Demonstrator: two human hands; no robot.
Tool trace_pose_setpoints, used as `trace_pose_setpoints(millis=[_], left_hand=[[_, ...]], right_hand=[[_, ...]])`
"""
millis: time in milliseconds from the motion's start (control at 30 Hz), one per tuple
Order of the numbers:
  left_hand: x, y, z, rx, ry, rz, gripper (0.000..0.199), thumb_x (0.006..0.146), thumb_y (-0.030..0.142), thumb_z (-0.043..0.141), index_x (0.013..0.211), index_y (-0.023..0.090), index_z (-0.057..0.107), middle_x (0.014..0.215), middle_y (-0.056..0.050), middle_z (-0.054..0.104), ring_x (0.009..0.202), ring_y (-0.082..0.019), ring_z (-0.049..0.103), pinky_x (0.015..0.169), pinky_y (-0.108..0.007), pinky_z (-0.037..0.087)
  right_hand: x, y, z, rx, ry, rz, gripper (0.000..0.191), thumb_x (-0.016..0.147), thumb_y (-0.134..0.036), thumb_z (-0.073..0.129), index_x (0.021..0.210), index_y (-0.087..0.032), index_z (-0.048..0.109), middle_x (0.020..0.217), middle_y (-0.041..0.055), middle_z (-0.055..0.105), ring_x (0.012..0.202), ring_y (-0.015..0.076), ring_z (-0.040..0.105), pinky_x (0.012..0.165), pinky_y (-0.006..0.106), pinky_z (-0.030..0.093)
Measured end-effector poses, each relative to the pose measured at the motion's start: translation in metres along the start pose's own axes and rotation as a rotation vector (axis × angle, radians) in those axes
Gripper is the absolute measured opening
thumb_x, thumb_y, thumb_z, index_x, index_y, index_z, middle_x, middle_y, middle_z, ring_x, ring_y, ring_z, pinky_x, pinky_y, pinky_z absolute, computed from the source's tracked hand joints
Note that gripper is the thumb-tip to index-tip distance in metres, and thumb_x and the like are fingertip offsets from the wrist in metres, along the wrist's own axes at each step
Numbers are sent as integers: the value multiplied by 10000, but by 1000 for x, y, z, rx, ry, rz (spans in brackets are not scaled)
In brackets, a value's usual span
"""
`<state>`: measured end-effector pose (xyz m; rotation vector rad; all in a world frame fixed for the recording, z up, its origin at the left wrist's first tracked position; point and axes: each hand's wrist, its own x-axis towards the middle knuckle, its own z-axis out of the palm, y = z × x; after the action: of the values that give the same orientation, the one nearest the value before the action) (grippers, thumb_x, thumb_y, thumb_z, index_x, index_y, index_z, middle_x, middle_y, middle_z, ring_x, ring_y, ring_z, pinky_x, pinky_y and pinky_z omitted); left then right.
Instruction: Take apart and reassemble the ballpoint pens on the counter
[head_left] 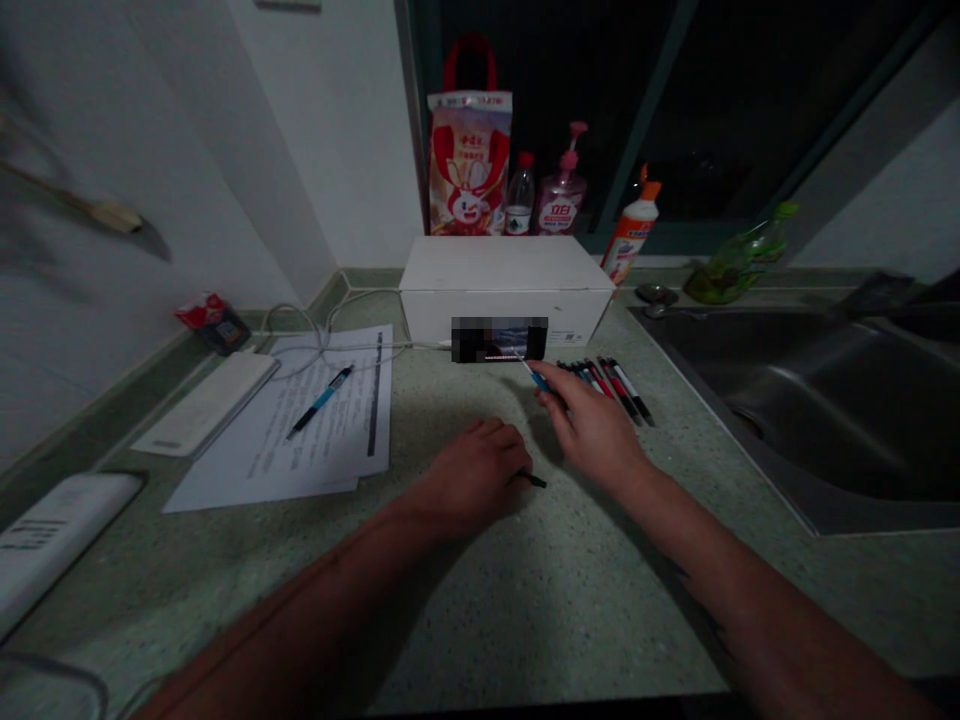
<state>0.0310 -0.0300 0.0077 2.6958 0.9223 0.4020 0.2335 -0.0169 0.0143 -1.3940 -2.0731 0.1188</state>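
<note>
My left hand (484,465) rests low over the counter, fingers curled. A short dark pen part (535,480) pokes out beside its fingers; the rest is hidden. Farther right, my right hand (596,420) pinches a blue pen piece (538,380) with a thin pale refill (520,357) sticking out toward the upper left. Several pens (604,380) lie side by side just beyond the right hand, partly covered by it. A phone (517,340) leans on its long side against a white box (510,270). One blue and black pen (321,402) lies on printed sheets (262,470) at left.
A metal sink (825,400) is at right. Behind the box stand a red-handled bag (470,165), a pink pump bottle (561,195) and an orange-capped bottle (634,230). A white power bank-like slab (210,405), cables (322,340) and a white power strip (64,535) are at left.
</note>
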Motion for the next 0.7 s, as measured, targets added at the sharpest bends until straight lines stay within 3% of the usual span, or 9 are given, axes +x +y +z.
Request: trace_pose_setpoints(millis=[100, 200, 267, 333, 500, 700], left_hand=[[0, -7, -1, -19, 162, -153, 90, 972, 177, 604, 972, 186, 693, 982, -66, 728, 955, -253, 667, 899, -440, 541], [0, -20, -4, -107, 453, -329, 131, 981, 177, 569, 1014, 198, 694, 982, -81, 754, 915, -263, 692, 848, -452, 558], [-1, -28, -8, -149, 622, -388, 145, 988, 196, 553, 1012, 215, 695, 996, -86, 763, 912, -268, 702, 834, -457, 570], [-2, -32, -11, -159, 712, -405, 146, 989, 217, 550, 1012, 236, 693, 1011, -82, 767, 918, -270, 706, 834, -465, 579], [-2, -34, -11, -157, 758, -423, 135, 975, 218, 554, 1000, 251, 683, 998, -80, 765, 915, -270, 702, 822, -467, 583], [0, -34, -9, -175, 729, -413, 153, 980, 242, 539, 985, 253, 691, 982, -82, 759, 906, -278, 699, 814, -474, 574]], right_hand=[[0, 2, -2, -60, -43, -33, 459, 1023, -154, 425, 1435, -253, 603, 1291, 113, 731, 1078, 293, 728, 876, 459, 602], [0, 4, -6, -142, -66, -44, 508, 985, -75, 424, 1412, -264, 623, 1247, 107, 734, 1041, 283, 726, 817, 428, 605], [0, 5, -8, -191, -70, -45, 531, 968, -43, 424, 1400, -272, 630, 1217, 97, 737, 1008, 270, 725, 776, 398, 599], [1, 5, -8, -231, -75, -54, 544, 958, -29, 433, 1391, -289, 633, 1187, 83, 740, 959, 252, 721, 729, 365, 583], [1, 4, -8, -270, -84, -91, 574, 925, -6, 449, 1377, -306, 638, 1152, 64, 736, 910, 228, 700, 682, 318, 527], [0, 4, -7, -280, -121, -102, 607, 909, 19, 426, 1377, -308, 633, 1126, 57, 728, 895, 218, 695, 685, 312, 497]])
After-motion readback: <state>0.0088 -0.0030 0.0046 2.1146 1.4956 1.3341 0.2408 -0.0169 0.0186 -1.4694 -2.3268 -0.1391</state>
